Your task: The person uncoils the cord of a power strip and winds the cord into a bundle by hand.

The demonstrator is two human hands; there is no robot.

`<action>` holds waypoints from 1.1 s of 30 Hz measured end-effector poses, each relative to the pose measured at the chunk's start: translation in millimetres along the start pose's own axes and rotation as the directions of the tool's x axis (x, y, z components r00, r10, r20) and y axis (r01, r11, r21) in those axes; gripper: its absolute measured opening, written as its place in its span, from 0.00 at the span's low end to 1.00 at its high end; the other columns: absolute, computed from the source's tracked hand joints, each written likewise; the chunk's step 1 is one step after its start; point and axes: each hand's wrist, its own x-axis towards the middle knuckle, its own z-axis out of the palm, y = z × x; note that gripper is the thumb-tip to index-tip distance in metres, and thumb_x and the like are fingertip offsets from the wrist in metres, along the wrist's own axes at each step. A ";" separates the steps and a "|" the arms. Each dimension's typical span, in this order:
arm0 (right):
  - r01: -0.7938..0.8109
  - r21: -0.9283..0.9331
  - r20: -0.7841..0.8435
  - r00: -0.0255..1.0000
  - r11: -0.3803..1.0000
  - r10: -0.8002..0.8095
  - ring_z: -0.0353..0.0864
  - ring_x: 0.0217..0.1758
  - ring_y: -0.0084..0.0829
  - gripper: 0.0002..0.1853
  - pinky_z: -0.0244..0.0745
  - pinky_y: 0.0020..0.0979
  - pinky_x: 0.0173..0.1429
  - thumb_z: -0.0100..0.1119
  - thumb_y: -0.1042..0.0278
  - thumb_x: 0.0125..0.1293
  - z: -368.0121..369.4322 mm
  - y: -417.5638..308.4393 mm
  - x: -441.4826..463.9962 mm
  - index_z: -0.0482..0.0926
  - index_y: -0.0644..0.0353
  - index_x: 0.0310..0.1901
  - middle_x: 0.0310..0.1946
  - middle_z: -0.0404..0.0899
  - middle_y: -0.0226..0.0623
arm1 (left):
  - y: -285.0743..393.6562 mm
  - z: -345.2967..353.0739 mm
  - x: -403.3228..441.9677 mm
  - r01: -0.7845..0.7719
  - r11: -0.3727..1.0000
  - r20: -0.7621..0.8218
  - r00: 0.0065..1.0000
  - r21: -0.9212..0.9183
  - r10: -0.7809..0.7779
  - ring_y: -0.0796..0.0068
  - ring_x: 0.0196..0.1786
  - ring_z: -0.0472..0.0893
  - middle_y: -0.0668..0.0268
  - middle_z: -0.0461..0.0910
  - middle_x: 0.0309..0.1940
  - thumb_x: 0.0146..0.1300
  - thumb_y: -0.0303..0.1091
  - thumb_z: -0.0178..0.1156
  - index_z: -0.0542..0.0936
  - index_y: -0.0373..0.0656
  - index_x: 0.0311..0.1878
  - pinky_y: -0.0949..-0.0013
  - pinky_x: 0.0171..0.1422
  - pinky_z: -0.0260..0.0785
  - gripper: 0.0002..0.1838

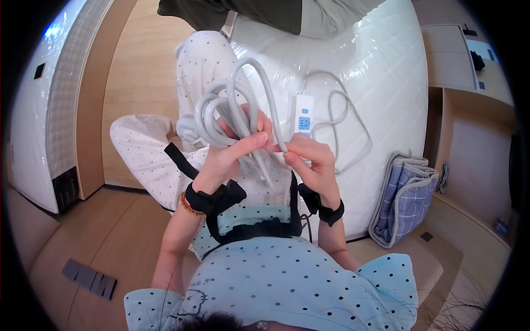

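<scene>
A thick pale grey hose or cable (207, 118) is gathered in several loops above the lap. My left hand (240, 135) is closed around the bundle, thumb across its lower part. Beside it, my right hand (312, 160) pinches a single strand of the same cable, which arches up and back to the loops. The cable's lower portion hangs over the dotted trousers. Just beyond my right hand, a white power strip (298, 105) with blue sockets lies on the plastic-covered mattress (392, 71), its thin grey cord (367, 132) curving to the right.
A folded blue checked blanket (406, 198) rests at the mattress's lower right edge. Another person's dark-clothed legs (248, 11) are at the top. Wooden shelving (475, 121) stands at the right; a wrapped mattress (41, 127) leans at the left. A grey strip (88, 278) lies on the floor.
</scene>
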 end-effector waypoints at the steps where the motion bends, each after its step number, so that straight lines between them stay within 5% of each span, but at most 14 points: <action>1: 0.003 -0.019 0.017 1.000 1.000 -0.003 0.67 0.24 0.27 0.09 0.61 0.27 0.29 0.58 0.79 0.55 -0.2 -0.6 -0.4 0.82 0.63 0.39 0.20 0.73 0.35 | 0.0 3.9 0.9 -0.022 1.000 -0.046 0.999 -0.014 0.021 0.72 0.36 0.77 0.59 0.76 0.36 0.54 0.30 0.62 0.71 0.39 0.38 0.68 0.46 0.68 0.11; 6: -0.031 -0.036 0.105 0.994 0.999 0.035 0.67 0.23 0.29 0.09 0.61 0.28 0.29 0.59 0.79 0.55 -0.8 -2.7 -6.5 0.82 0.63 0.39 0.19 0.70 0.35 | -2.2 13.2 1.8 0.020 0.992 -0.052 0.998 -0.127 -0.027 0.61 0.53 0.76 0.43 0.68 0.57 0.56 0.38 0.60 0.69 0.41 0.41 0.59 0.57 0.71 0.15; 9: -0.049 0.011 0.119 0.992 0.999 0.048 0.67 0.23 0.29 0.09 0.61 0.28 0.29 0.60 0.79 0.55 2.5 -2.8 -6.5 0.82 0.62 0.39 0.19 0.70 0.35 | -0.8 0.4 -2.3 0.143 0.894 0.111 0.988 -0.424 -0.106 0.59 0.47 0.79 0.38 0.70 0.53 0.58 0.28 0.56 0.69 0.37 0.48 0.57 0.55 0.73 0.15; 15: -0.022 -0.092 0.090 0.995 0.996 0.031 0.69 0.25 0.28 0.07 0.63 0.27 0.31 0.60 0.78 0.55 5.0 -5.8 -1.8 0.82 0.63 0.36 0.22 0.72 0.36 | -2.7 2.8 -2.0 0.102 0.924 -0.021 0.993 -0.369 -0.117 0.60 0.45 0.80 0.35 0.70 0.52 0.57 0.29 0.57 0.67 0.39 0.52 0.64 0.43 0.78 0.19; 20: -0.113 -0.006 0.031 0.993 0.994 0.113 0.73 0.31 0.26 0.07 0.67 0.25 0.37 0.61 0.78 0.53 9.6 -8.8 -3.3 0.79 0.65 0.36 0.25 0.74 0.35 | -8.8 -2.6 -0.1 0.037 0.942 -0.008 0.999 -0.333 -0.041 0.69 0.35 0.76 0.51 0.74 0.40 0.55 0.28 0.58 0.65 0.39 0.58 0.71 0.39 0.71 0.26; 24: -0.009 -0.145 -0.334 0.942 0.989 -0.041 0.74 0.27 0.25 0.04 0.68 0.23 0.34 0.60 0.76 0.57 -0.4 14.6 -4.8 0.77 0.66 0.32 0.26 0.76 0.33 | 2.7 -3.0 0.7 0.132 0.952 0.016 0.991 -0.276 -0.133 0.80 0.26 0.64 0.72 0.63 0.25 0.50 0.34 0.62 0.60 0.39 0.62 0.74 0.41 0.56 0.36; 27: -0.449 0.157 -0.361 0.803 0.879 0.475 0.75 0.23 0.25 0.11 0.69 0.24 0.32 0.57 0.68 0.63 -23.5 26.8 -27.8 0.77 0.67 0.28 0.21 0.76 0.32 | 3.9 -4.8 -0.1 0.064 0.957 -0.037 0.996 -0.283 -0.077 0.81 0.25 0.64 0.75 0.61 0.24 0.49 0.33 0.62 0.63 0.41 0.56 0.76 0.40 0.54 0.30; 29: -0.687 0.137 -0.125 0.703 0.714 0.700 0.75 0.21 0.24 0.16 0.69 0.23 0.30 0.54 0.62 0.66 -44.2 22.8 -31.1 0.77 0.67 0.26 0.19 0.76 0.33 | 8.9 -2.7 2.7 0.012 0.959 -0.061 0.998 -0.282 -0.031 0.82 0.25 0.63 0.76 0.60 0.24 0.49 0.32 0.62 0.65 0.45 0.49 0.76 0.39 0.53 0.24; 33: -0.867 0.153 0.164 0.495 0.474 0.853 0.74 0.21 0.20 0.25 0.65 0.21 0.27 0.46 0.49 0.68 -42.1 46.1 -45.9 0.78 0.64 0.26 0.19 0.79 0.34 | 14.2 -15.8 3.4 -0.070 0.901 0.015 0.996 -0.428 0.085 0.83 0.26 0.63 0.76 0.60 0.25 0.51 0.30 0.60 0.65 0.46 0.49 0.75 0.40 0.54 0.22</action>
